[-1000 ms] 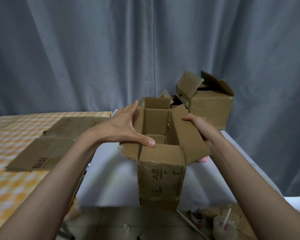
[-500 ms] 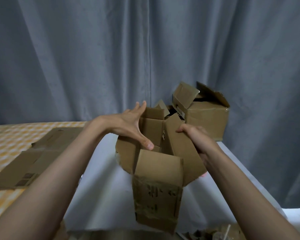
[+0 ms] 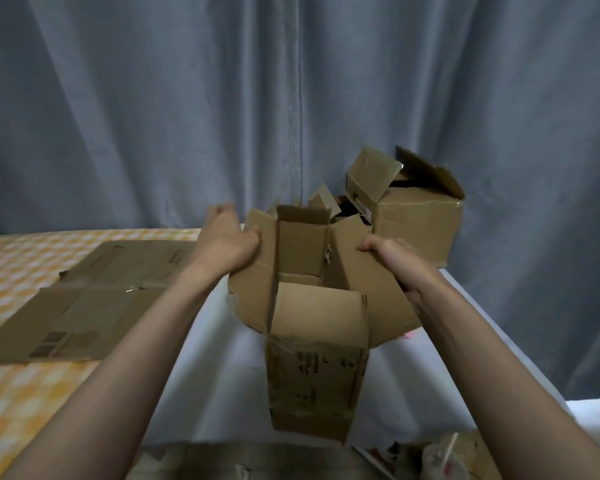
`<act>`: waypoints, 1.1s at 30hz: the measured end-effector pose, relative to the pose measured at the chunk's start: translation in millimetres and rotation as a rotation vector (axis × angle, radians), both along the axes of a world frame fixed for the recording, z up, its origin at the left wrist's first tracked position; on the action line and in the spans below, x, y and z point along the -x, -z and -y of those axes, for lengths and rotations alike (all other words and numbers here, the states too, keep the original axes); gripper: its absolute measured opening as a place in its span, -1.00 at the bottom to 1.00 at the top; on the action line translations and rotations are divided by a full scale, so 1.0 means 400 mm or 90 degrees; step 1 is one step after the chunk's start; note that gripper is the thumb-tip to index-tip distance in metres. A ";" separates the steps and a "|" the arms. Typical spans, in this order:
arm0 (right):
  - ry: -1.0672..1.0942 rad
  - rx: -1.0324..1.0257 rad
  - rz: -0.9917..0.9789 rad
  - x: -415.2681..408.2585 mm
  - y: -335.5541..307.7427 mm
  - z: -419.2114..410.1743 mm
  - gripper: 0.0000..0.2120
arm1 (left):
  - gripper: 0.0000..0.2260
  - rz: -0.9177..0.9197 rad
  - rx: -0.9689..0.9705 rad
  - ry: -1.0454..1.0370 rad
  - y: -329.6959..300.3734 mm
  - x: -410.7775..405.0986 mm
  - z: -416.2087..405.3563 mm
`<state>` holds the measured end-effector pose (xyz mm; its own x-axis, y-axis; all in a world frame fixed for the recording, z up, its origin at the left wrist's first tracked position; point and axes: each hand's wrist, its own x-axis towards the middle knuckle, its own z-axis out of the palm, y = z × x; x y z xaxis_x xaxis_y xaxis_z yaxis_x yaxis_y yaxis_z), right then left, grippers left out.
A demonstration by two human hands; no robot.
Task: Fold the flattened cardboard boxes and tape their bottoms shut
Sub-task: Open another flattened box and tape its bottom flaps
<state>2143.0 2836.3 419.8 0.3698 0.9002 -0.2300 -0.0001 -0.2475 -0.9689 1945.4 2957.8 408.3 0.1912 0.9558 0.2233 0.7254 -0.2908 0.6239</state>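
So one box [image 3: 316, 344] stands folded, both hands — left hand [image 3: 230, 241], right hand [image 3: 394, 259] — gripping its side flaps; flattened boxes [image 3: 84, 303] await.

Finished boxes [image 3: 413, 220] just behind

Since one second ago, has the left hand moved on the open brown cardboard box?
Yes. The left hand has slid from the near edge of the open brown cardboard box to its left flap's far end, towards the grey curtain.
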 end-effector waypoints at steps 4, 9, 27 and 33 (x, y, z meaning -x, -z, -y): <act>-0.011 0.027 -0.009 -0.008 0.018 -0.006 -0.83 | -0.81 0.252 0.276 0.035 0.005 0.031 0.066; 0.001 0.018 0.004 0.004 0.072 -0.018 -0.83 | -0.77 0.324 0.258 0.099 -0.023 0.009 0.104; -0.036 -0.014 -0.049 0.089 0.123 -0.121 -0.88 | -0.79 0.361 0.354 -0.003 0.077 0.163 0.098; -0.097 0.024 -0.059 0.080 0.130 -0.126 -0.83 | -0.72 0.189 0.179 -0.039 0.122 0.158 0.071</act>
<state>2111.2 2886.7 367.6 0.2057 0.9342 -0.2914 -0.0496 -0.2874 -0.9565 1882.1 2929.4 359.3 0.0989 0.9950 -0.0110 0.5131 -0.0415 0.8573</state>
